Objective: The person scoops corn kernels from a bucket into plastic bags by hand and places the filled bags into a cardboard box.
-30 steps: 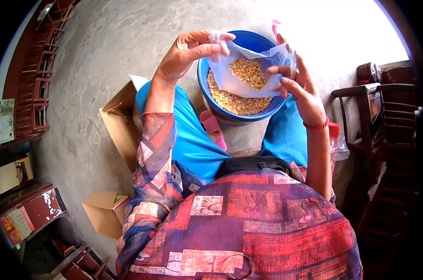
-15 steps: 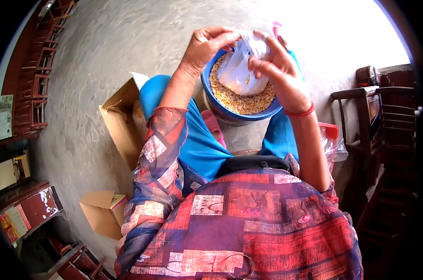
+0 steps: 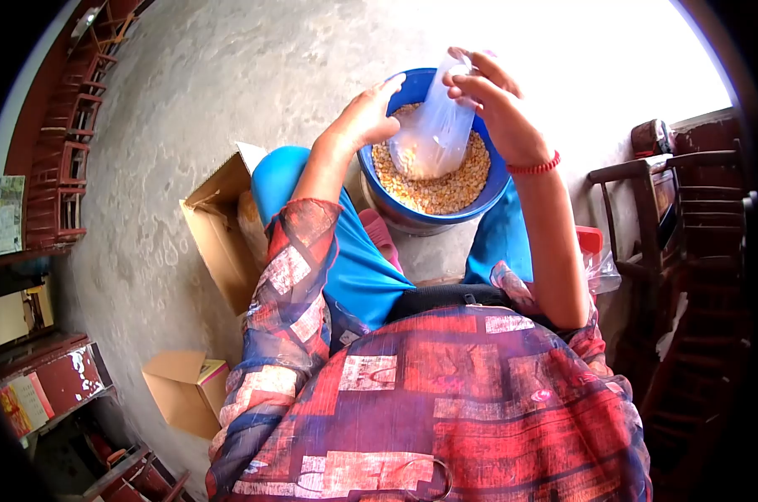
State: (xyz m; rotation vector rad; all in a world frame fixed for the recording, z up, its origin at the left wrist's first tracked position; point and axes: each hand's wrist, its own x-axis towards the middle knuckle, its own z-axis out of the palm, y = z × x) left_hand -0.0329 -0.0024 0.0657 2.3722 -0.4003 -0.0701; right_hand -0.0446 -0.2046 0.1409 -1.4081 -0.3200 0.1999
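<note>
A translucent plastic bag [image 3: 441, 125] hangs above the blue bucket [image 3: 385, 194], its top pinched by the fingers of my right hand [image 3: 506, 113]. Some yellowish pieces show through the lower part of the bag. Beneath it, the bucket holds yellow grain [image 3: 437, 194] that looks like cracked corn. My left hand [image 3: 364, 115] is at the bucket's left rim with its fingers stretched out, beside the bag and holding nothing; I cannot tell whether it touches the bag.
The bucket stands between my knees on a concrete floor [image 3: 203, 92]. To the left is an open cardboard box [image 3: 216, 234], with a smaller carton [image 3: 178, 389] nearer me. Dark wooden chairs [image 3: 655, 209] stand on the right, close to a red-handled item [image 3: 590, 240] and clear plastic.
My left hand has let go of the bag's top and moved left and down, its fingers spreading. The bag now hangs stretched from my right hand.
</note>
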